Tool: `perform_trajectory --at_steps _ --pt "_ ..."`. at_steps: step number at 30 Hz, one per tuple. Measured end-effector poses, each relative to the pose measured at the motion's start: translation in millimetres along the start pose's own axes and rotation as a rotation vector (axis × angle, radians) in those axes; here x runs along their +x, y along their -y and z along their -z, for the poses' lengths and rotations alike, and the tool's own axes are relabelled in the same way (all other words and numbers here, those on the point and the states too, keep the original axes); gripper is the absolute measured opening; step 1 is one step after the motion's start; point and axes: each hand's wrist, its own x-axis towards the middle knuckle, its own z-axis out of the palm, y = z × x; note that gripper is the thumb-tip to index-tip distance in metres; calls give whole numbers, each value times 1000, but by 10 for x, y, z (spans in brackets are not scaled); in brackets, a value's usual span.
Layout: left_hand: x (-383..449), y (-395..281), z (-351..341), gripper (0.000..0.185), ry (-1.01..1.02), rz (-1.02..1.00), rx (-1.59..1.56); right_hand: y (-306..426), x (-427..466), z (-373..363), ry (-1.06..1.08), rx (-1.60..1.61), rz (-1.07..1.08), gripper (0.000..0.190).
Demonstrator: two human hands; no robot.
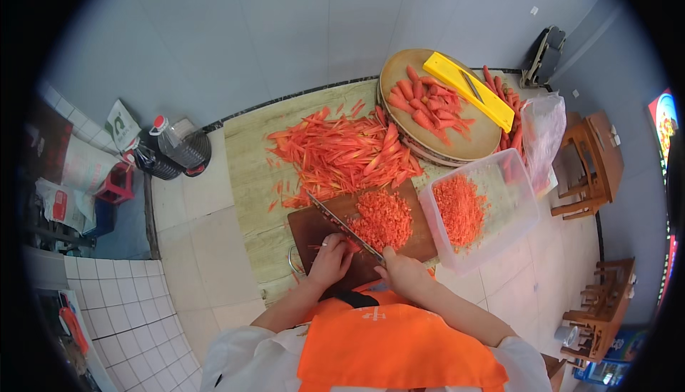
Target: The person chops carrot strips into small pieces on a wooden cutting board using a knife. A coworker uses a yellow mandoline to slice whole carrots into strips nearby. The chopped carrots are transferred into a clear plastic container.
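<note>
My right hand (pixel 401 271) grips the handle of a kitchen knife (pixel 342 226), whose long blade slants to the upper left over a brown cutting board (pixel 316 231). Close beside the blade, my left hand (pixel 330 258) presses on a small bunch of carrot strips (pixel 352 246). To the right of the blade lies a heap of finely chopped carrot (pixel 382 218) on the board. A large pile of carrot slices and strips (pixel 342 151) spreads behind the board. At right, a clear plastic tub (pixel 516 220) holds more chopped carrot (pixel 458 210).
A round board (pixel 398 70) behind the tub bears peeled carrots (pixel 428 105) and a yellow slicer (pixel 468 91). Whole carrots (pixel 516 129) lie beside a plastic bag (pixel 543 129). Large bottles (pixel 182 145) stand on the floor at left; wooden chairs (pixel 583 161) are at right.
</note>
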Motion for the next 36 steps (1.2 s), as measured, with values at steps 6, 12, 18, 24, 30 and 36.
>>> perform_trajectory --at_steps 6,12,18,24,30,36 --pt "5 12 1 16 24 -29 9 -301 214 -305 -57 67 23 31" --pt "-60 -20 23 16 13 -8 30 -29 43 -178 -45 31 26 32" --pt "-49 -11 22 17 12 -43 40 -269 209 -258 -42 144 37 32" --pt "-50 -42 6 18 -25 -44 41 -154 52 -472 -61 94 -2 33" --pt "29 -52 -16 15 -48 -27 122 -329 117 -505 -126 193 -31 34" --pt "143 160 73 16 -243 114 222 -469 -37 -442 -239 345 -53 33"
